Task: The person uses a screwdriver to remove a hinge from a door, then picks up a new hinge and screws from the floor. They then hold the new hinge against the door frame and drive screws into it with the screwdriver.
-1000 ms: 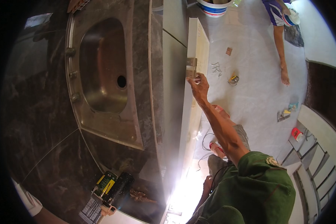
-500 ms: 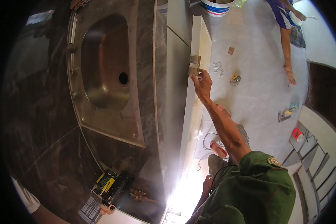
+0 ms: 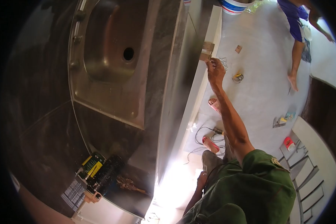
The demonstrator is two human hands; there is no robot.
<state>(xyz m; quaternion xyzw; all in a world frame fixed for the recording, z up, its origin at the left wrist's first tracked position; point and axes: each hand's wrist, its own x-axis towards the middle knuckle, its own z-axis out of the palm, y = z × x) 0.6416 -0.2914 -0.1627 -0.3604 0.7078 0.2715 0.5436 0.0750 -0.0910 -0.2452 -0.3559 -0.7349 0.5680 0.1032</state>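
Observation:
My right hand [image 3: 215, 71] reaches forward, with its fingertips pinched at the lower edge of a metal hinge [image 3: 207, 47]. That hinge sits near the far end of a long pale panel [image 3: 192, 102], which stands beside the dark counter [image 3: 138, 149]. Low in the view, my left hand [image 3: 202, 180] rests by my leg, close to a dark cable. Its fingers are small and partly hidden, so their grip is unclear.
A steel sink [image 3: 112, 86] and a black-and-yellow power tool [image 3: 95, 170] are on the left. The floor holds a tape measure [image 3: 238, 77], a brown piece [image 3: 238, 49], cables [image 3: 198, 149] and a red container [image 3: 288, 143]. Another person's leg [image 3: 296, 59] is at upper right.
The view has shifted, so the sink sits higher. My right hand stays at the hinge. More of my feet shows, and the other person's arm now stretches to the right.

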